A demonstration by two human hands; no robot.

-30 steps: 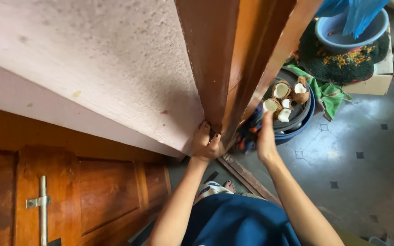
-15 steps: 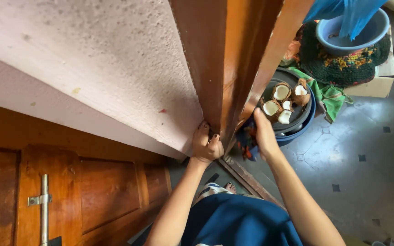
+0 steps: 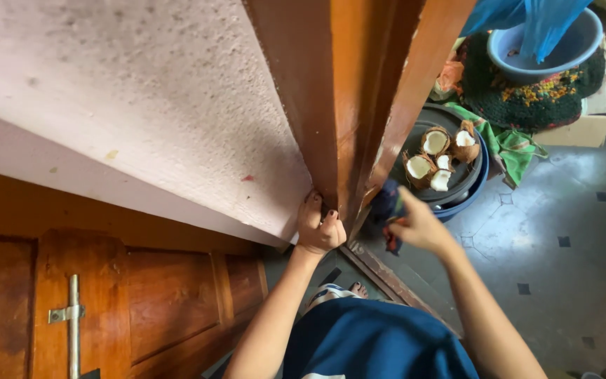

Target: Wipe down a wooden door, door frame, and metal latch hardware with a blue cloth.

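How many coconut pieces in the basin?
5 showing in the dark basin: top left, top right, left, a small middle piece, bottom. The door frame may hide more.

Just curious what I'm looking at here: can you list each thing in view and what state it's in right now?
Left hand: gripping the edge of the door frame.
Right hand: closed on a dark cloth.
Coconuts: broken open, white flesh showing, lying in a dark pan.
Blue basin: upright, blue plastic sheet hanging into it.
Wooden door: swung open, metal latch on it.
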